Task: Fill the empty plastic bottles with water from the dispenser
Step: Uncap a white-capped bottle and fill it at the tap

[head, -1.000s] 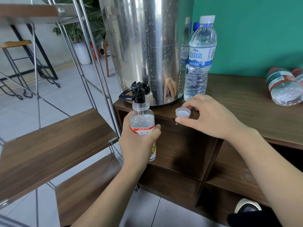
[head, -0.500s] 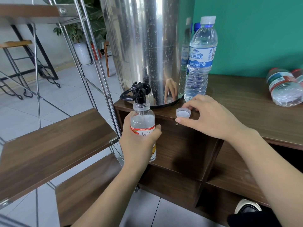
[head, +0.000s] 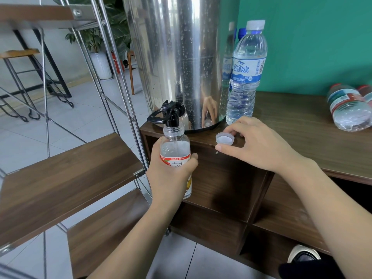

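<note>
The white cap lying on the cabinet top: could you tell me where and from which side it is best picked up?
Take the white cap by its rim, from above, pinching opposite sides of the low wall. It lies open side up near the front edge of the cabinet top, too shallow to grasp any other way. The right hand already brackets it with thumb and forefinger, so it probably suits best.

bottle point(head: 174, 152) under tap point(head: 170, 115), centre frame: water level slightly higher than a second ago | hands, cap: no visible shift
</note>
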Demonstrator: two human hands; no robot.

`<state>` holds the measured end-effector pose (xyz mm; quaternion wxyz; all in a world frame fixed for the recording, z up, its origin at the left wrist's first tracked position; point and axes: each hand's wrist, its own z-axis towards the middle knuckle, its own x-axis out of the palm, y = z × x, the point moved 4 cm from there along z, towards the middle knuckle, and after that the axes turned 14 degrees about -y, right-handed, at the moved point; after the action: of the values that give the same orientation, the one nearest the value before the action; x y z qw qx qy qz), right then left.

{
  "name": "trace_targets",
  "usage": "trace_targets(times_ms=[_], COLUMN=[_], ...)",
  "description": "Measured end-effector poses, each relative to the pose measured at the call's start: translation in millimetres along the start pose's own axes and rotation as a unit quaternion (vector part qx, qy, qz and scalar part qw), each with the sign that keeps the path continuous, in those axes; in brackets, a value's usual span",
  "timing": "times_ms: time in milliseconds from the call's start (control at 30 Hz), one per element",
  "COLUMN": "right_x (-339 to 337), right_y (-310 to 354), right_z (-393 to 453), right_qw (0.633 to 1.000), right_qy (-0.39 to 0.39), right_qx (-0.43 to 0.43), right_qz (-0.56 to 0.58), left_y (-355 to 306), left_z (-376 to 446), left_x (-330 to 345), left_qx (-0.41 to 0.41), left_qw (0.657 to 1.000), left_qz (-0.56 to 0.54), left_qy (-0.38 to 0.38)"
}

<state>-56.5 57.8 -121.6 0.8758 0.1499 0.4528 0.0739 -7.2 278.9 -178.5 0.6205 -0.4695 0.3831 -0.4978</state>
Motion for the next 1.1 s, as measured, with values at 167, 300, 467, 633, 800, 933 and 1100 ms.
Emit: trace_targets(times_ms=[167,300,467,633,800,933,1100], right_x=[0.0,0.6,0.8,1.3,1.6,2.2,2.0], right_y=[0.1,0.2,-0.5,-0.5,-1.0,-1.2,-1.1], right_z=[-0.1,0.0,0.2,0.0,0.0,0.0,0.4], right_qw=[1.0,1.0,1.0,1.0,1.0,1.0,1.0], right_qy=[0.001,-0.002,0.0,-0.001,-0.005,-0.005,-0.004], right_qx=[0.0,-0.002,0.0,0.002,0.0,-0.001,-0.001], right_qz=[0.001,0.001,0.0,0.007,0.007,0.01,0.007], left_y=[0.1,0.3,0.2,0.5,0.2,0.6,0.6], left_z=[0.3,0.1,-0.6,0.1,0.0,0.1,-0.1], left_x=[-0.2,-0.4,-0.2,0.1,0.4,-0.1,0.0], left_qx=[0.002,0.003,0.004,0.006,0.003,0.004,0.002], left_qw=[1.0,1.0,1.0,1.0,1.0,1.0,1.0], left_qz=[-0.002,-0.006,-0.01,-0.005,-0.009,-0.01,-0.012], left_qy=[0.002,0.006,0.003,0.0,0.001,0.0,0.001])
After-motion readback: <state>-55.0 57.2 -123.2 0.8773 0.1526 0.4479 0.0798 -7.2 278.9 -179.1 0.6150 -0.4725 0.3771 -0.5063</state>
